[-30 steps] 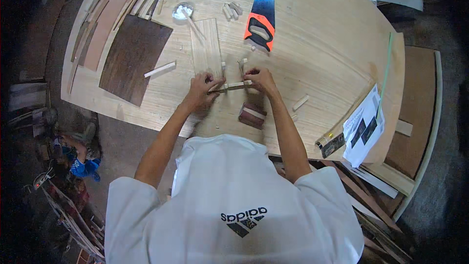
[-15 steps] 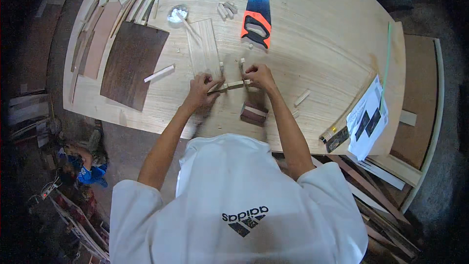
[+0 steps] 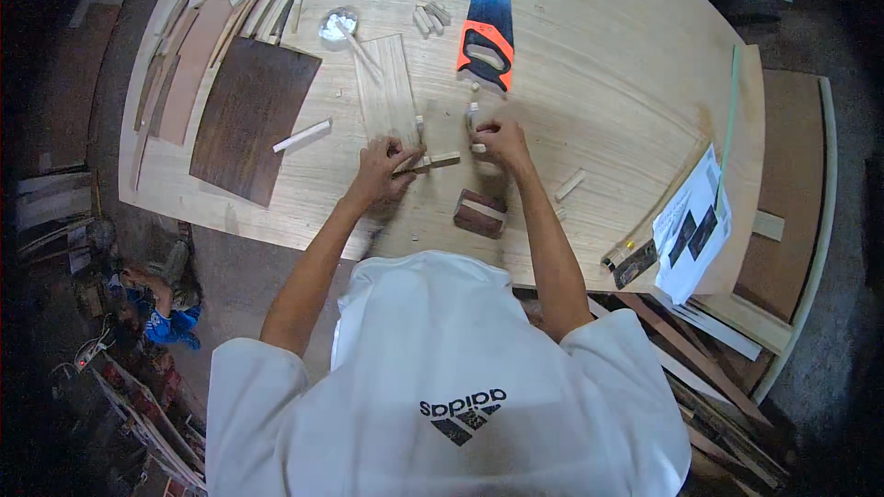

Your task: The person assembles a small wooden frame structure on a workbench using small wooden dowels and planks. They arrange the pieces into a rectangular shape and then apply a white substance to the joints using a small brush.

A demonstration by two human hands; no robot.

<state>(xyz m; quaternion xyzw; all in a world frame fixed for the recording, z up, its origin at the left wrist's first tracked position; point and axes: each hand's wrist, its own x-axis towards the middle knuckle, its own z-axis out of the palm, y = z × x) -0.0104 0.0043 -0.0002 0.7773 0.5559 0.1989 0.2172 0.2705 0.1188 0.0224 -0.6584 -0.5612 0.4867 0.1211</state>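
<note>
1. Hands: the left hand is pinching some light strips, and the right hand has its fingers closed round a short stick. Clock centre = the gap between them.
2. Dark brown panel, 10 o'clock, lying flat.
3. Saw, between 12 and 1, nobody on it.
4. Pale board, 11 o'clock.
5. Brown block, 5 o'clock.
6. Bowl of white stuff, 11 o'clock, past the board.
7. Light strips, right at centre: they meet by the left fingertips, so that bit looks part-built to me. The short stick is apart from them, so I'd guess that join's left. Can't tell if anything's glued.
8. Cut sticks, 12 o'clock, bunched up loose.
</note>
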